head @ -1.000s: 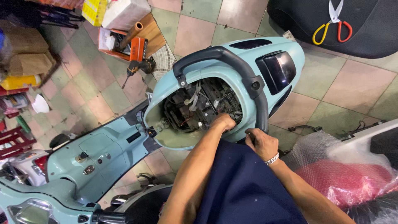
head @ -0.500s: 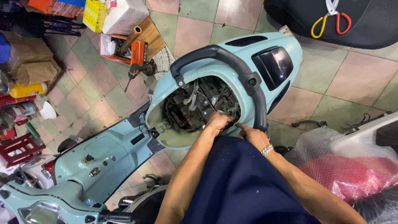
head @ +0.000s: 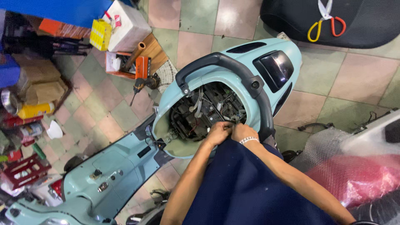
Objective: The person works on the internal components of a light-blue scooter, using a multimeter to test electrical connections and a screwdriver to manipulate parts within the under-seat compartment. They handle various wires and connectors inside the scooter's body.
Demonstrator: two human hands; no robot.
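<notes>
Both hands meet at the near edge of the open engine bay (head: pixel 208 110) of a light blue scooter (head: pixel 125 175), seat off, wiring + engine parts exposed inside. Left hand (head: pixel 218 133) is curled, fingers bunched at the bay's rim; right hand (head: pixel 244 132), w/ a pale bracelet at the wrist, is curled too and touching the left. Can't tell what, if anything, either one grips; the fingertips are hidden among the parts. A black grab rail (head: pixel 233 73) arcs round the rear of the bay, dark tail light (head: pixel 277 66) just behind it. Dark blue cloth (head: pixel 246 191) covers the person's lap btw the forearms. On the tiled floor (head: pixel 200 41): a drill (head: pixel 143 83) left of the scooter near a white box (head: pixel 127 25) and a yellow box (head: pixel 101 34). Scissors (head: pixel 325 18) w/ one yellow and one red handle lie on a black seat (head: pixel 375 21) at top right. Bubble wrap over sth red (head: pixel 354 175) sits at right.
</notes>
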